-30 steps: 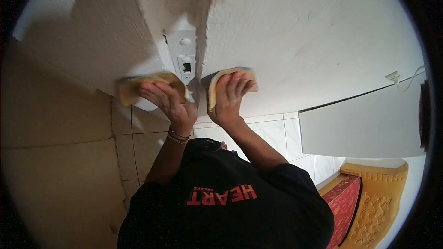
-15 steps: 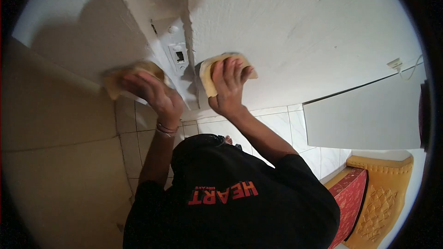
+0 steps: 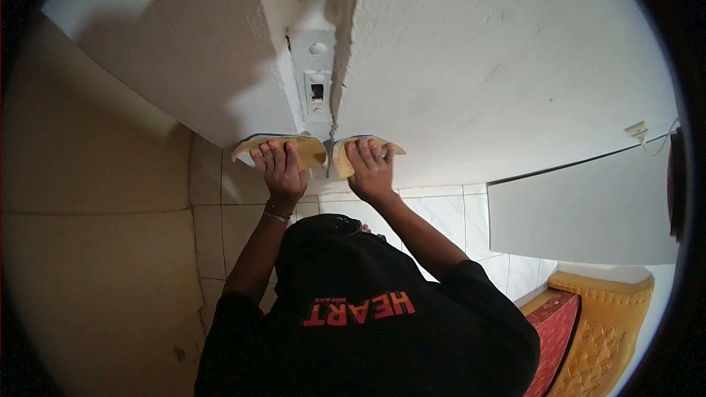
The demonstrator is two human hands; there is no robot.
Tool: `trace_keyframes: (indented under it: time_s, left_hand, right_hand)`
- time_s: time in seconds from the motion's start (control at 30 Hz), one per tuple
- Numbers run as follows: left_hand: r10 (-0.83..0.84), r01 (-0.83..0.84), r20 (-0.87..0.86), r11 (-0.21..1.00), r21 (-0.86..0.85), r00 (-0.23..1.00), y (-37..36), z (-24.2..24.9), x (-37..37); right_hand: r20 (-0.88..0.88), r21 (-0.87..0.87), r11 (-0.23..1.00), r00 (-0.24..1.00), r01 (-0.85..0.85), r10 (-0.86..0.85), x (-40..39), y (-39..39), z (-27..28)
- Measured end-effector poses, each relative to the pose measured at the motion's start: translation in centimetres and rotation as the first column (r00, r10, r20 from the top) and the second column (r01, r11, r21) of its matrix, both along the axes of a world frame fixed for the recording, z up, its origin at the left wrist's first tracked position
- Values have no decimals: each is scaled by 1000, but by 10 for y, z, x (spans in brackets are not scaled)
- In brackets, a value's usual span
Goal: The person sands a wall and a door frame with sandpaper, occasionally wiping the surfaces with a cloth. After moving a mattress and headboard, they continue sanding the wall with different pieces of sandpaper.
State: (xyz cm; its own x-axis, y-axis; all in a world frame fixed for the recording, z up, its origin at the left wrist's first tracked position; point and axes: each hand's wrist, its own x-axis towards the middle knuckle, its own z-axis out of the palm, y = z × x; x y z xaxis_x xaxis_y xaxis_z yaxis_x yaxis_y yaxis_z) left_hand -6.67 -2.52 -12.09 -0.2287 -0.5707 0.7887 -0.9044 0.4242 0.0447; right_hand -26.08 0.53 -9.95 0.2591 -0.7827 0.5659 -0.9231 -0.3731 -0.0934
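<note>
1. Since a moment ago, we have brought both hands lower and closer together, down to the bottom of the wall (image 3: 471, 66).
2. Our left hand (image 3: 282, 169) lies flat, fingers spread, pressing a yellow cloth (image 3: 305, 148) against the wall left of the corner.
3. Our right hand (image 3: 371, 165) lies flat too, fingers spread on a second yellow cloth (image 3: 344, 156) right of the corner.
4. Both cloths sit just above the tiled floor (image 3: 441, 209), nearly touching each other.
5. A white switch plate (image 3: 318, 88) is fixed on the corner just above them.
6. A red and yellow seat (image 3: 588, 323) stands well apart at the lower right.
</note>
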Motion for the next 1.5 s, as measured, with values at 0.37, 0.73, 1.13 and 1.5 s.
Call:
trace_keyframes:
  time_s: [0.37, 0.73, 1.13, 1.5]
  left_hand:
    - [-59, 3, -344, 987, -161, 937, -12, 105, -19]
    - [-47, 30, -285, 997, -64, 957, -7, 107, -2]
    - [23, 38, -330, 984, 176, 944, 16, 17, -2]
    - [-31, -7, -314, 993, -120, 949, -8, 80, -17]
  right_hand:
    - [275, -340, 928, 960, 150, -54, 25, -28, 75]
    - [327, -323, 944, 944, 65, 47, 16, -13, 114]
    - [211, -131, 988, 976, 78, -49, -5, -1, -13]
    - [146, -371, 927, 989, 51, 4, 18, -25, 70]
